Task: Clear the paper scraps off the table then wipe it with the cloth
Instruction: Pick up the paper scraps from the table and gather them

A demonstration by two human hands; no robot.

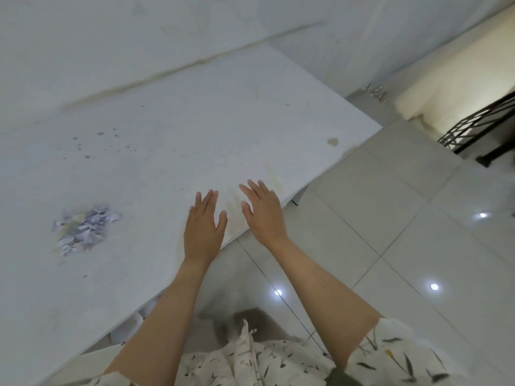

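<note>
A heap of small torn paper scraps (83,231) lies on the white table (172,140), toward its left side. My left hand (204,229) hovers over the table's near edge, fingers straight and holding nothing, well to the right of the scraps. My right hand (263,213) is beside it, also flat with spread fingers and empty, over the table's near right corner area. No cloth is in view.
Dark specks (106,146) dot the table behind the scraps, and a brownish stain (333,141) marks its right end. Glossy floor tiles (404,246) spread to the right. A dark metal frame (479,129) stands at the far right. Something white (133,324) lies under the table edge.
</note>
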